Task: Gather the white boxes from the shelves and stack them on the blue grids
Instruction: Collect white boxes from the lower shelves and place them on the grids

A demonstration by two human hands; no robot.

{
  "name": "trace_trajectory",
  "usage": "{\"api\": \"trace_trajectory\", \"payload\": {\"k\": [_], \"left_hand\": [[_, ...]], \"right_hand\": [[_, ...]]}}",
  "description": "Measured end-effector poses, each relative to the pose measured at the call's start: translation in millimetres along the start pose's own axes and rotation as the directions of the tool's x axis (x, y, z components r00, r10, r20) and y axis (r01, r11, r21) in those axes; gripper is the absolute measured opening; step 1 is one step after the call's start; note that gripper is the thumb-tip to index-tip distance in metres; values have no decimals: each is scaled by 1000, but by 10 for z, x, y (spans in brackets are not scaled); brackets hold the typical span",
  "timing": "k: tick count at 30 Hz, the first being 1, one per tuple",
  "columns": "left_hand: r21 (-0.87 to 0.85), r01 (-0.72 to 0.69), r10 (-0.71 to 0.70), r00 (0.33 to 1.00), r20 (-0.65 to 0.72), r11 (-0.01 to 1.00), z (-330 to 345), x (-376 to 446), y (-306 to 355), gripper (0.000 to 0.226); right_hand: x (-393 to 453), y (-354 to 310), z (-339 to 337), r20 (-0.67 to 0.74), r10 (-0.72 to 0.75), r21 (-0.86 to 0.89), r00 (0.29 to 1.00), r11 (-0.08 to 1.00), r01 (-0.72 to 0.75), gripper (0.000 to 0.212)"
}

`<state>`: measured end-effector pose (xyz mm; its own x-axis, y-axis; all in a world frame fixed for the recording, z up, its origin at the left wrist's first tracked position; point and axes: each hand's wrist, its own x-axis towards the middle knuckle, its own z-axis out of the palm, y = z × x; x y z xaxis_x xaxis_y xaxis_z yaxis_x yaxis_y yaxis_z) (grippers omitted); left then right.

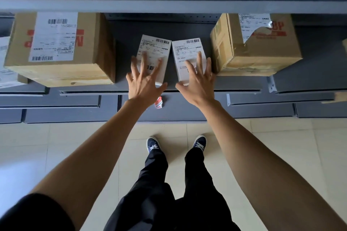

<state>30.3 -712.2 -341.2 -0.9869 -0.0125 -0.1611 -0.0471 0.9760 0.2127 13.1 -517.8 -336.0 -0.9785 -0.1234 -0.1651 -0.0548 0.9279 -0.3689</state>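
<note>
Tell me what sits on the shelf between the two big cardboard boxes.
Head view: two white boxes, left and right, side by side, a spread hand over each.

A large brown carton [60,47] occupies the 10 o'clock position, bearing a white shipping label and red print. A second brown carton [257,43] sits at 2 o'clock; its label is torn. A crumpled red-and-white paper scrap [158,102] lies near centre. Pale floor tiles [75,146] fill the 6 o'clock area.
</note>
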Motion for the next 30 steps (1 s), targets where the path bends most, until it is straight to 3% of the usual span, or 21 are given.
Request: {"api": "trace_trajectory", "payload": {"k": [9, 20, 30], "left_hand": [[10, -1, 1, 1000, -17, 1000, 31, -112, -20, 84], [-19, -72, 73, 997, 24, 997, -10, -225, -76, 83], [-93, -188, 174, 975, -140, 978, -211, -619, -107, 75]], "right_hand": [[-25, 54, 110, 49, -21, -127, 999, 992, 27, 73], [-369, -65, 319, -168, 28, -123, 985, 991, -49, 67], [-960, -29, 133, -319, 5, -141, 948, 989, -53, 57]]}}
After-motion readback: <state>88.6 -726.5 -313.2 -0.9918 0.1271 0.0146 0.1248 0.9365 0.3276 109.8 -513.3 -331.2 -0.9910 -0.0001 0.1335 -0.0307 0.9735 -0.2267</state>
